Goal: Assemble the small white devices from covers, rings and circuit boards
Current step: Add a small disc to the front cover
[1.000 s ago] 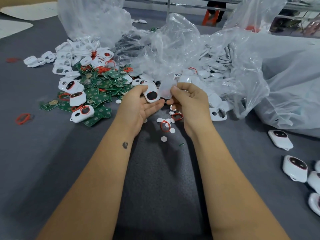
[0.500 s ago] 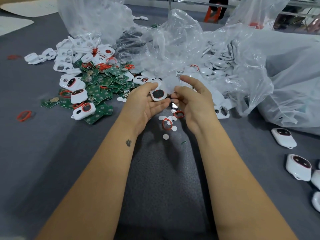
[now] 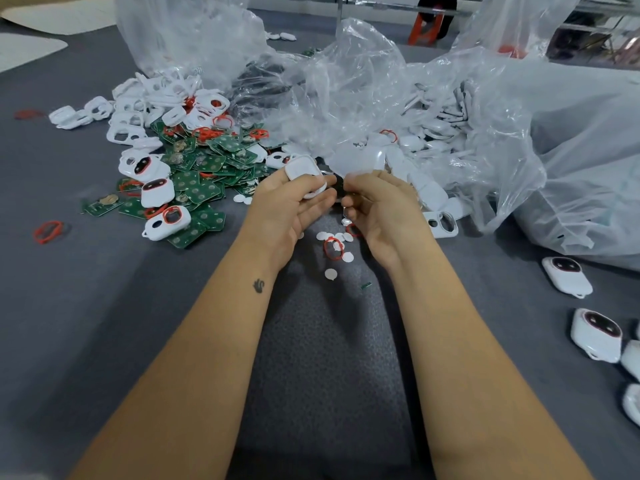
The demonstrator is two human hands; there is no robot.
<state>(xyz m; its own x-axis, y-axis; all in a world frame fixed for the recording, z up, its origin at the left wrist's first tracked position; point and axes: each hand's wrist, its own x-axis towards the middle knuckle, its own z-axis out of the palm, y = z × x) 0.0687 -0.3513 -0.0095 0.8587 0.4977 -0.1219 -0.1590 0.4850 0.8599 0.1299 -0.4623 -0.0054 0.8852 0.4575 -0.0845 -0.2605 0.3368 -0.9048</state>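
Left hand (image 3: 294, 199) grips a white cover (image 3: 302, 171); right hand (image 3: 377, 202) pinches a small dark part, identity unclear. A loose pinch could drop it among scattered white discs (image 3: 337, 237).

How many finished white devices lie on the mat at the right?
4 visible: one farthest from the camera, one nearer, two cut off at the edge; more may lie outside the frame.

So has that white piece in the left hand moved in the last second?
Yes. The white cover has turned over: its dark window faced up, now its plain side does, still above the red ring.

Grey table (image 3: 104, 323), orange stool (image 3: 426, 27) behind
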